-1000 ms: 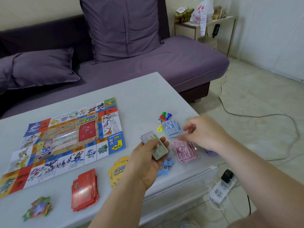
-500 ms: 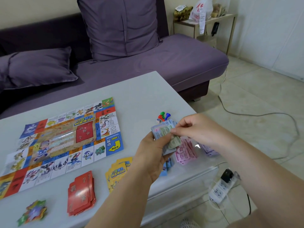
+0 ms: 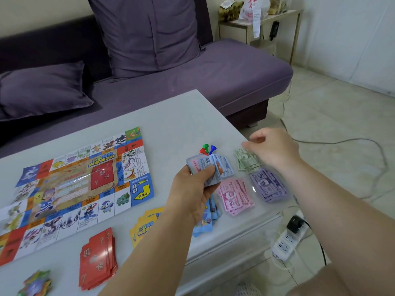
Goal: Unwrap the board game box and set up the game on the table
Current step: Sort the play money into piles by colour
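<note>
Entry: play-money sorting, part of the set-up.

The mixed stack of paper play-money notes (image 3: pixel 202 165) is gripped in the left hand (image 3: pixel 192 189). The fingers are curled round it and the thumb is laid across its top face, where a blue note is uppermost. The right hand (image 3: pixel 275 150) is held beyond and to the right of the left hand with its fingers loosely curled. Its thumb and forefinger appear closed on the far corner of a green paper note (image 3: pixel 242 153). That note lies on the small pile of green notes (image 3: pixel 251 164) on the white bench (image 3: pixel 171 124).

Change noted: a second ago a green note lay uppermost on the held stack. Half a second ago it was pinched there by the right hand, and it has since been carried across to the green pile. One more note is judged sorted by colour. Release is not yet confirmed.

- Just right of the left hand, a fanned pile of blue notes (image 3: pixel 227 168) and a pile of pink notes (image 3: pixel 235 197) are laid out.
- Under the right forearm, a pile of purple notes (image 3: pixel 269 184) is seen.
- Just beyond the left fingertips, small coloured plastic pawns (image 3: pixel 207 148) are grouped.
- Beneath the left wrist, blue cards (image 3: pixel 205 226) are partly hidden.
- Left of the left forearm lie yellow cards (image 3: pixel 143 227) and a stack of red cards (image 3: pixel 98 259).
- Further left, the unfolded colourful paper game board (image 3: pixel 81 182) lies flat.

Judgement: the set-up is well advanced. The held stack looks thick, so more such passes are expected.
</note>
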